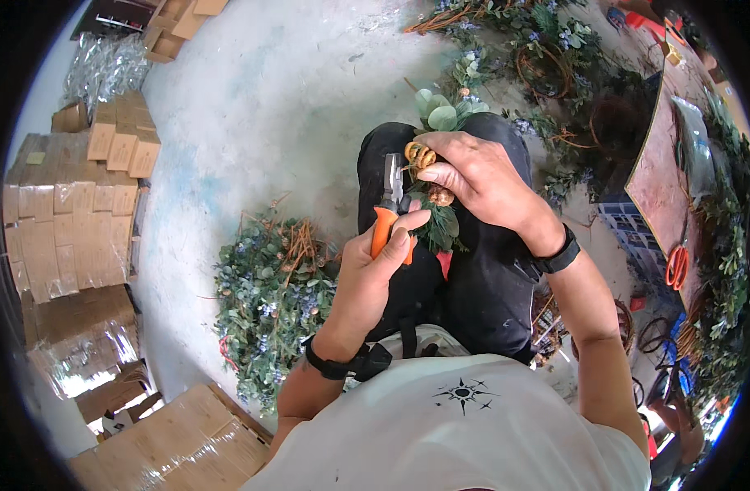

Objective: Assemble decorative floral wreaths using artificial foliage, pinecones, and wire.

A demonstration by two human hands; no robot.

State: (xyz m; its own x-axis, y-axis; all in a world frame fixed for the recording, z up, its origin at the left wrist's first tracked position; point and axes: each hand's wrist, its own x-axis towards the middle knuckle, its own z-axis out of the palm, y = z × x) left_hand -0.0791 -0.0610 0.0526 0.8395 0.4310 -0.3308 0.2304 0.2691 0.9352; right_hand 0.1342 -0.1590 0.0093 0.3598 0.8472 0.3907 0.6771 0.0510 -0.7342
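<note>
My left hand (373,266) is closed around pliers (384,229) with orange handles, their metal jaws pointing up and away from me. Just right of the jaws, my right hand (483,176) pinches a leafy spray at a golden-brown, ridged round ornament (420,154). A second brownish ornament (440,195) shows below my right thumb. Green sprigs (439,227) hang beneath it, and broad pale-green leaves (440,110) stick out beyond my fingers. The spray is over my lap, between my dark-trousered knees. My right fingers hide part of its stem.
On the floor at left lies a pile of leafy garlands (277,295) with blue berries. More greenery wreaths (547,74) lie at far right. A table (649,176) stands at right, with red-handled scissors (676,266) at its edge. Stacked cardboard boxes (72,213) line the left side.
</note>
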